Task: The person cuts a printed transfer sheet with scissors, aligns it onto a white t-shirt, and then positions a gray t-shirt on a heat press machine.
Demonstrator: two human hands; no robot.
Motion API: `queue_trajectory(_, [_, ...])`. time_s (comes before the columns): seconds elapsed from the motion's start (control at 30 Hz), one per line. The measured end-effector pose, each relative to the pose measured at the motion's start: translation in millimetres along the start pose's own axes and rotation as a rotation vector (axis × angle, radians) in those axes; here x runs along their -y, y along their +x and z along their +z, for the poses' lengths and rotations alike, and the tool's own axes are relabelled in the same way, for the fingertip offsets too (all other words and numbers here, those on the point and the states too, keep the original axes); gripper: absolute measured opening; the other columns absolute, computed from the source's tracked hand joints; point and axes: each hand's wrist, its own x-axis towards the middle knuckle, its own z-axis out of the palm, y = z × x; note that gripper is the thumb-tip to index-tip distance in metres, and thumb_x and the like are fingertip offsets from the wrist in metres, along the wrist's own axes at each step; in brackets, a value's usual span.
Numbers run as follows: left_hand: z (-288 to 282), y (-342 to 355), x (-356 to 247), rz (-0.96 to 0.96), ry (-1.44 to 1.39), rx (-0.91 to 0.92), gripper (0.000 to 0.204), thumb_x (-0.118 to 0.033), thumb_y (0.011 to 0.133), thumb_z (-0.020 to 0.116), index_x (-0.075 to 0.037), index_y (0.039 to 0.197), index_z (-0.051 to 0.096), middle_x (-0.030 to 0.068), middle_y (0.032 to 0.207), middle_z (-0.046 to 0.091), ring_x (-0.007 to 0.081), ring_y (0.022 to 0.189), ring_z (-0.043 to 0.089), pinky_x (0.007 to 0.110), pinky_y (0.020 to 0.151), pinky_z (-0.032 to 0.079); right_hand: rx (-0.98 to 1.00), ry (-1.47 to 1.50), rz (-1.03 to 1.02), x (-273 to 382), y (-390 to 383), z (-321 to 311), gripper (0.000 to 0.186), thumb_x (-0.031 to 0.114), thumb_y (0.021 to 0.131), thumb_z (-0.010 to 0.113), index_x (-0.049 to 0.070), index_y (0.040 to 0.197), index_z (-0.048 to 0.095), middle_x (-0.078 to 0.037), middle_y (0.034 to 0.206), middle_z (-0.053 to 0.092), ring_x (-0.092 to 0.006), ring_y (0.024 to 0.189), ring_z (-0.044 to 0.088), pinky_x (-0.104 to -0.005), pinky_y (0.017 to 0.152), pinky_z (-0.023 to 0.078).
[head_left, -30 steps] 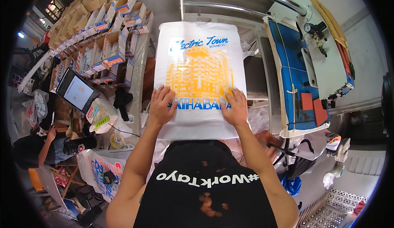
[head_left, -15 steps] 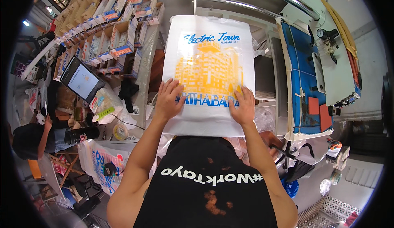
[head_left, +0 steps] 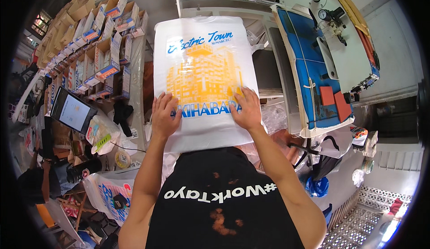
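The white shirt [head_left: 208,135] lies flat beneath the left hand [head_left: 166,117] and right hand [head_left: 246,111], fingers loosely spread, its blue-and-orange print [head_left: 204,74] between and beyond them seemingly in place, lifting-off not yet done

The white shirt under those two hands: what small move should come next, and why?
Probably a gentle outward stroke by the left hand and right hand, to smooth the white shirt: both rest on it at the two ends of the lower blue lettering, and the shirt looks slightly rippled below that line.
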Motion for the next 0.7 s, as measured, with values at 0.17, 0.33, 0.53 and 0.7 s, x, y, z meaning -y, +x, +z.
queue_trajectory(0.17, [-1.1, -0.8, 0.8, 0.001, -0.006, 0.005, 0.041, -0.019, 0.079, 0.074, -0.008, 0.118, 0.065, 0.0129, 0.136, 0.055, 0.033, 0.136, 0.044, 0.05, 0.116, 0.027, -0.005, 0.007, -0.011, 0.3, -0.2, 1.0, 0.043, 0.027, 0.081, 0.072, 0.007, 0.119, 0.065, -0.021, 0.136, 0.053, -0.0385, 0.132, 0.044, -0.0496, 0.114, 0.032])
queue_trajectory(0.33, [-0.2, -2.6, 3.0, 0.016, -0.009, -0.023, 0.041, -0.019, 0.08, 0.073, -0.008, 0.118, 0.065, 0.0137, 0.134, 0.056, 0.0341, 0.135, 0.045, 0.051, 0.115, 0.028, 0.009, -0.007, -0.007, 1.4, 0.9, 0.4, 0.042, 0.027, 0.081, 0.072, 0.007, 0.117, 0.066, -0.02, 0.136, 0.053, -0.0384, 0.131, 0.045, -0.0491, 0.114, 0.031])
queue_trajectory(0.53, [6.3, -10.7, 6.0, 0.004, -0.01, -0.012, 0.04, -0.02, 0.08, 0.073, -0.009, 0.117, 0.065, 0.0129, 0.132, 0.057, 0.0342, 0.134, 0.046, 0.052, 0.115, 0.028, -0.009, -0.03, -0.025, -7.4, -4.9, 10.8, 0.043, 0.029, 0.08, 0.071, 0.009, 0.118, 0.067, -0.019, 0.134, 0.054, -0.0373, 0.129, 0.046, -0.0489, 0.113, 0.032])
queue_trajectory(0.7, [4.1, -4.9, 6.2, 0.017, -0.004, -0.024, 0.04, -0.021, 0.08, 0.074, -0.01, 0.117, 0.065, 0.0117, 0.133, 0.056, 0.0336, 0.134, 0.045, 0.051, 0.115, 0.028, -0.013, -0.013, -0.01, -1.8, -3.5, 8.4, 0.041, 0.029, 0.081, 0.071, 0.01, 0.117, 0.066, -0.017, 0.135, 0.053, -0.0356, 0.131, 0.045, -0.0484, 0.114, 0.032])
